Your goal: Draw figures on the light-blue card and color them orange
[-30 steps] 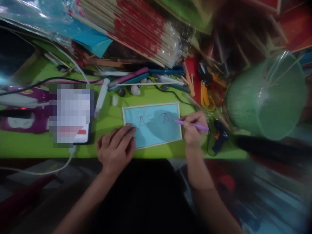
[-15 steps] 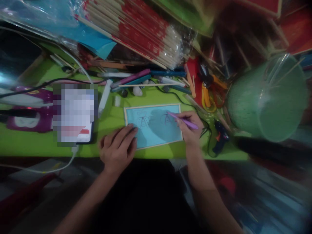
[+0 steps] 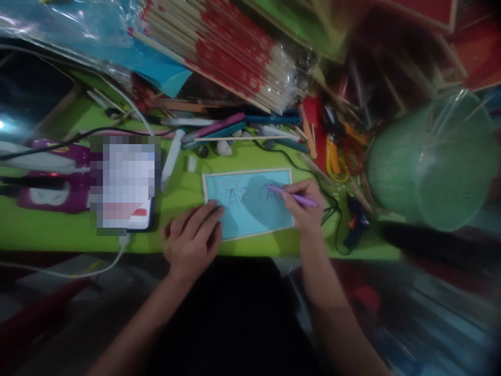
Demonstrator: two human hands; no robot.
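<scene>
A light blue panel [image 3: 250, 219] framed with thin pale strips lies flat on the green tabletop [image 3: 164, 194]. Dark drawn marks, like ladybirds with round outlines, show on its left and right halves. My right hand [image 3: 307, 206] grips a purple pen [image 3: 299, 197] with its tip on the upper right part of the panel. On the panel's lower left corner rests my left hand [image 3: 193, 232], fingers loosely bent but apart, holding nothing.
At the left, a phone [image 3: 141, 216], partly blurred, is plugged into a white cable beside a purple device [image 3: 55, 196]. Behind the panel lie pens [image 3: 217, 124] and wrapped sticks [image 3: 219, 47]. To the right are orange-handled scissors [image 3: 333, 162], a glue gun [image 3: 356, 222] and a green bucket [image 3: 410, 156].
The pen tip has shifted slightly down on the right-hand drawing. My left hand stays on the panel's corner. The whole view has slid a little to the right.
</scene>
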